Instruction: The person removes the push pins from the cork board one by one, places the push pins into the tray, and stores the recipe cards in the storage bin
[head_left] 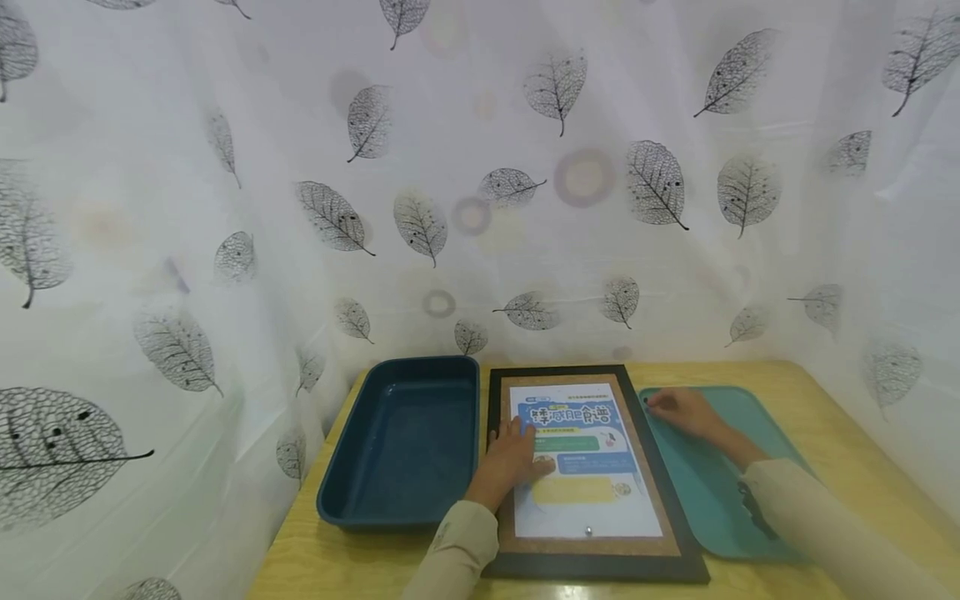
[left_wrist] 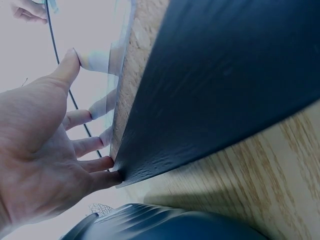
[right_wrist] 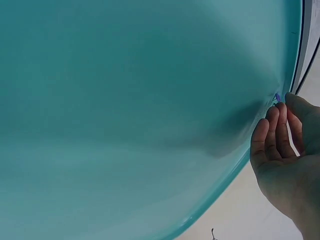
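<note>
A black-framed cork board (head_left: pixel 600 567) lies on the table with a printed poster (head_left: pixel 592 517) on it. My left hand (head_left: pixel 510 458) rests spread on the poster's left side, and the left wrist view shows its fingers reaching from the sheet to the frame. A small round shiny pin (head_left: pixel 588 531) sits at the poster's bottom edge. My right hand (head_left: pixel 686 412) is over the far left corner of the teal tray (head_left: pixel 705 475). Its thumb and fingertips come together at a tiny purple pin-like piece (right_wrist: pixel 278 97), close by the tray's rim.
Left of the board stands a deep dark blue bin (head_left: pixel 408 450) with nothing visible inside. A wooden table (head_left: pixel 300 554) carries everything. Behind and at both sides hangs a whitish curtain (head_left: pixel 480 267) with a leaf print.
</note>
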